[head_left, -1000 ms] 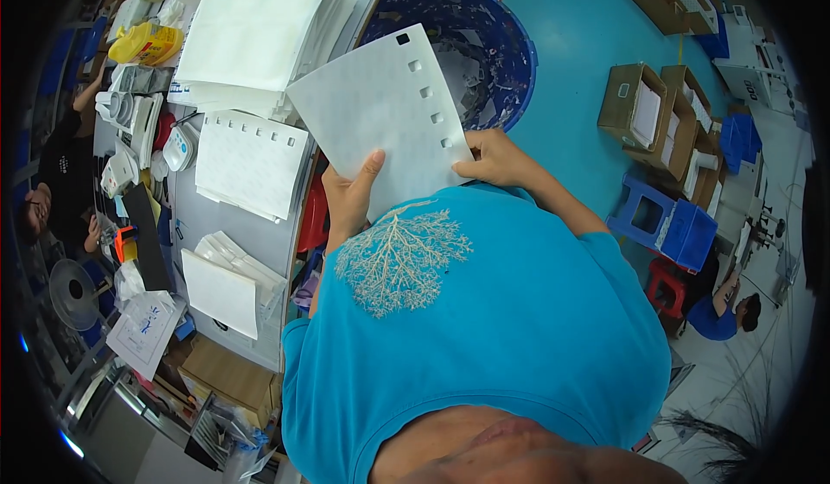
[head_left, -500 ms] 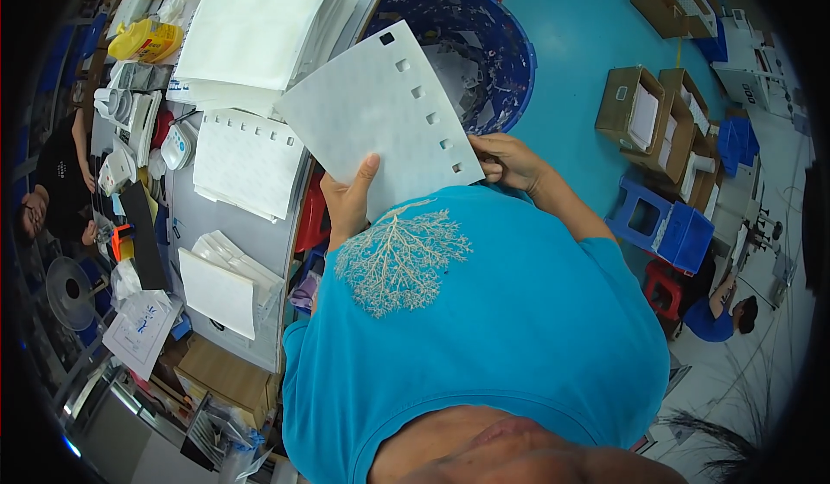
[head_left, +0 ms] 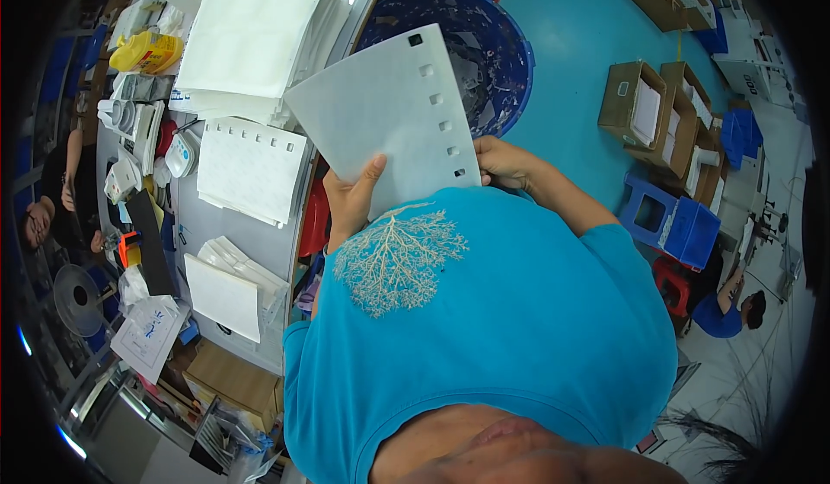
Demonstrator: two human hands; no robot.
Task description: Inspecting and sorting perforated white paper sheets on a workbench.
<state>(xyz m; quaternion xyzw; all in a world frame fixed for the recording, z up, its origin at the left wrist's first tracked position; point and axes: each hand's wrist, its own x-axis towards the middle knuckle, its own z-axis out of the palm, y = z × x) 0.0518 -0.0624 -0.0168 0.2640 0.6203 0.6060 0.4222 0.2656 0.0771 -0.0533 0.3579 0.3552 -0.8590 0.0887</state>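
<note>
A white sheet (head_left: 380,108) with a row of small square cutouts along its right edge is held up in front of my chest. My left hand (head_left: 353,197) grips its lower left side, the thumb flat on the face and the other fingers hidden behind. At the lower right edge, beside the lowest cutout, my right hand (head_left: 508,164) is closed with bent fingers. Its fingertips are partly hidden behind the sheet. The top and bottom cutouts look dark, while those between look pale.
Behind the sheet stands a blue round bin (head_left: 510,95) with scraps inside. On the grey table (head_left: 285,233) at left lie a tall stack of white sheets (head_left: 251,30), a punched stack (head_left: 246,168) and a yellow bottle (head_left: 147,51). Cardboard boxes (head_left: 629,108) and a blue stool (head_left: 644,203) are at right.
The sheet has turned slightly clockwise, its top edge shifting right. My right hand has drawn in a little along the edge. The bottom cutout now looks darker.
</note>
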